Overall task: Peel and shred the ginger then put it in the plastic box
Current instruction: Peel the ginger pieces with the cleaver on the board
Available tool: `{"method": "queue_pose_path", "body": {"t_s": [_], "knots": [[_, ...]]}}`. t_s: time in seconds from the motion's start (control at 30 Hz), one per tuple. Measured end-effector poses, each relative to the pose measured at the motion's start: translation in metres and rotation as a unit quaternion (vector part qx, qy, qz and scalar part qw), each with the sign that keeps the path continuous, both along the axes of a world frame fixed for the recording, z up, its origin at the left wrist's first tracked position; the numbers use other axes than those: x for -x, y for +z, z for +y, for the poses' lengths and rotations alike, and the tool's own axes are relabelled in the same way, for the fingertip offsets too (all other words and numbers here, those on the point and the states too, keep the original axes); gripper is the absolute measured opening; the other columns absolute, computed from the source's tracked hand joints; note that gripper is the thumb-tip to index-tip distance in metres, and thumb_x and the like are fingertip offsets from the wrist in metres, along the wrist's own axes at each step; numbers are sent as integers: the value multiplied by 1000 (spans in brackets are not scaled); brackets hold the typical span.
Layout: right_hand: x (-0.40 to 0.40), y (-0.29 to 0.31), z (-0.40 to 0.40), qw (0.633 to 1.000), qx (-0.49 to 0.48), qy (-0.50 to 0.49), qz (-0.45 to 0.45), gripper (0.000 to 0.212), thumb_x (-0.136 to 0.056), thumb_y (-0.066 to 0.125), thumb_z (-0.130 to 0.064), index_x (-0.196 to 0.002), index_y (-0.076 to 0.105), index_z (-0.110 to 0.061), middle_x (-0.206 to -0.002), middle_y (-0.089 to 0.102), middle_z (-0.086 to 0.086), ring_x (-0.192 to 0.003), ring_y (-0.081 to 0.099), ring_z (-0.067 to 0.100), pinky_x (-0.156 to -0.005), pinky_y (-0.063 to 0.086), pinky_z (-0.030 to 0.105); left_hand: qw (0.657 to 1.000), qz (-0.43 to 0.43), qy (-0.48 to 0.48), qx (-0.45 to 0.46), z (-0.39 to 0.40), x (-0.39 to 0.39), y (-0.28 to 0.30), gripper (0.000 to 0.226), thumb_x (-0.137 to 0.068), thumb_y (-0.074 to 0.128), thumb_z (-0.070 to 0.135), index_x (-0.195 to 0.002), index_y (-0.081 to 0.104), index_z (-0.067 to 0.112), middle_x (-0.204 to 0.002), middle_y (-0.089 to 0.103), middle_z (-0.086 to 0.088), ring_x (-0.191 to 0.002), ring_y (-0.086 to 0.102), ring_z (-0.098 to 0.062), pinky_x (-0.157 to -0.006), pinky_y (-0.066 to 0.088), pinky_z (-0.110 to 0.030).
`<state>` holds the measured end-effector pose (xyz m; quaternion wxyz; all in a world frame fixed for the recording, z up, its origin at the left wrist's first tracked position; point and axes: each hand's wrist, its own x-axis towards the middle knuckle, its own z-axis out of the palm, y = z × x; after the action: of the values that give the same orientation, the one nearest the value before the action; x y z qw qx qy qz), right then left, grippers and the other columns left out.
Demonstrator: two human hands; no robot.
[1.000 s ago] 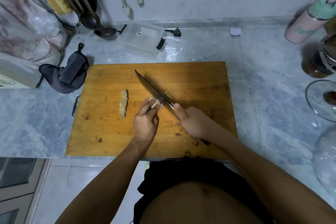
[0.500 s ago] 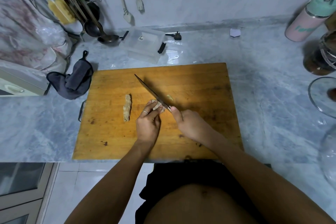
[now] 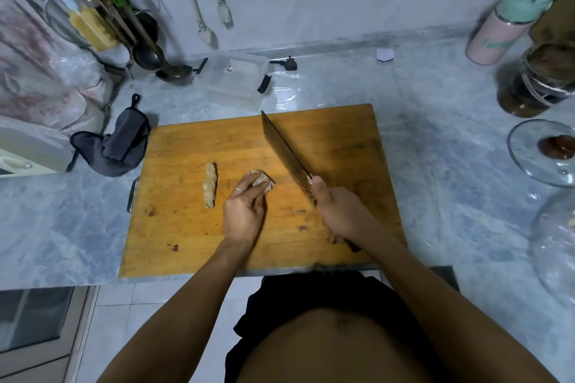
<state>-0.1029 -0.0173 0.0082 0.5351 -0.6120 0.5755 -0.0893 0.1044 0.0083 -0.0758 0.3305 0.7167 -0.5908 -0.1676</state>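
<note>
Ginger under our left hand: our left hand (image 3: 244, 211) lies on the cutting board (image 3: 342, 140) with its fingers curled down over a ginger piece (image 3: 264, 180), pinning it to the wood; the far end of the piece shows past the fingertips.
Second ginger piece: a longer, knobbly ginger stick (image 3: 210, 186) lies loose on the board just left of our left hand, not touching it.
Right hand: our right hand (image 3: 340, 211) grips the knife (image 3: 287, 154) at the base of the blade, the forefinger along its top.
Knife to ginger: the blade runs up and away across the board, just right of the held piece, with a strip of bare wood between them; whether the edge touches the board we cannot tell.
Plastic box: the clear plastic box (image 3: 235, 76) sits on the counter (image 3: 435, 149) beyond the board's far edge, well apart from both hands.
Hard to make out: the knife's handle is mostly hidden by our right hand; how much skin is left on either ginger piece is too small to judge; what the box holds, we cannot tell.
</note>
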Motion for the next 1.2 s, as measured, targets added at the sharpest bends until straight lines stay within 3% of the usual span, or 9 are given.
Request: {"method": "queue_pose_path", "body": {"t_s": [0.13, 0.23, 0.37, 0.5, 0.63, 0.73, 0.87, 1.1, 1.2], "knots": [[-16, 0, 3, 1000, -27, 0, 8, 75, -99, 14, -67, -71, 55, -10, -51, 48, 7, -37, 44, 19, -43, 37, 24, 998, -56, -12, 0, 2, 3, 6, 30, -86, 64, -5, -107, 77, 13, -126, 66, -6, -121, 59, -24, -99, 45, -24], [-6, -5, 4, 999, -39, -22, 5, 78, -98, 14, -69, -73, 55, -9, -57, 52, 11, -40, 47, 21, -46, 40, 26, 995, -97, -22, -4, -1, 5, 13, 29, -86, 64, 0, -107, 77, 15, -125, 66, -4, -114, 61, -26, -85, 53, -33], [24, -7, 7, 996, -39, -76, -3, 74, -94, 15, -74, -62, 47, -15, -51, 47, 4, -37, 44, 17, -44, 39, 26, 993, -115, -27, -19, -7, 7, 21, 29, -87, 63, 2, -110, 74, 15, -116, 64, -6, -107, 56, -31, -82, 50, -33], [40, -5, 8, 995, -27, -100, 2, 72, -92, 15, -77, -63, 44, -18, -49, 43, 0, -35, 40, 15, -39, 38, 25, 989, -126, -34, -68, -13, 3, 23, 37, -86, 61, 0, -119, 71, 13, -122, 60, -9, -112, 50, -33, -91, 44, -34], [36, -1, 13, 997, -34, -74, -20, 71, -95, 18, -74, -72, 47, -13, -53, 43, 3, -39, 39, 15, -40, 37, 26, 992, -80, -3, -93, -17, 3, 28, 33, -84, 69, 6, -116, 72, 14, -114, 64, -10, -108, 57, -30, -93, 49, -33], [30, -3, 19, 997, -41, -55, -25, 69, -96, 18, -72, -73, 46, -14, -48, 41, -1, -37, 37, 13, -41, 36, 24, 987, -2, 84, -141, -18, 9, 32, 32, -81, 80, 26, -109, 70, 15, -102, 64, -6, -93, 61, -23, -82, 50, -30], [31, -2, 22, 998, -37, -55, -20, 67, -98, 17, -69, -69, 45, -15, -46, 42, -3, -34, 37, 11, -39, 35, 22, 975, 98, 132, -148, -12, 12, 32, 26, -82, 80, 27, -97, 66, 13, -87, 64, 0, -85, 63, -21, -70, 44, -26], [18, 8, 25, 1000, -21, 19, 5, 71, -99, 16, -67, -72, 50, -10, -49, 45, 4, -35, 42, 15, -42, 38, 22, 990, 79, 100, -65, 6, 19, 24, 24, -87, 74, 16, -111, 74, 9, -116, 65, -6, -108, 62, -22, -94, 41, -13], [10, 14, 26, 998, -17, 51, 23, 71, -102, 16, -62, -63, 48, -11, -44, 45, 1, -32, 44, 12, -45, 43, 24, 996, -22, 46, -78, 12, 24, 21, 28, -96, 61, 17, -121, 70, 6, -138, 55, -11, -120, 57, -28, -99, 39, -17]]}}
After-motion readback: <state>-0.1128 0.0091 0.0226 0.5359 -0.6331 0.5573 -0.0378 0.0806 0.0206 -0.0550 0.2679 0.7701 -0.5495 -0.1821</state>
